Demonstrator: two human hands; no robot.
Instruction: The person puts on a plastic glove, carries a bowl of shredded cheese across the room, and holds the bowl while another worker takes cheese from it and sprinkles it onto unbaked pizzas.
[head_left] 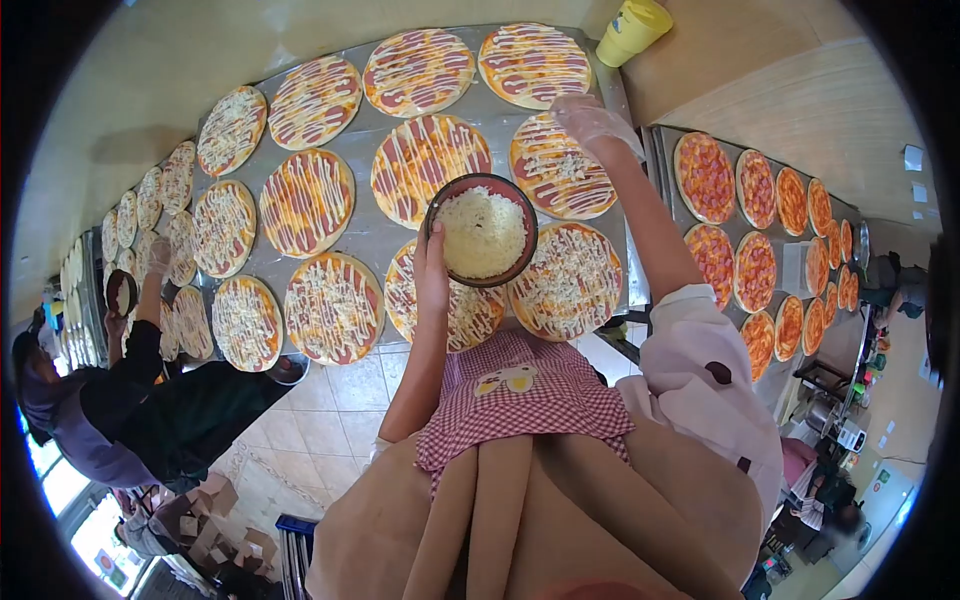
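Note:
My left hand grips the side of a dark round bowl with a reddish inner wall. White grated cheese fills much of it. Over the upper edge of a pizza is my right hand, in a clear plastic glove with its fingers drawn together; what is in them is hidden. That pizza has ham, stripes of white sauce and a small patch of grated cheese. Just below it lies a pizza strewn with cheese. The bowl partly covers a striped pizza and another beneath.
Rows of pizzas cover the metal table. A yellow cup stands at its far right corner. On the right, a second table holds more pizzas. At the left, a co-worker holds a bowl over pizzas.

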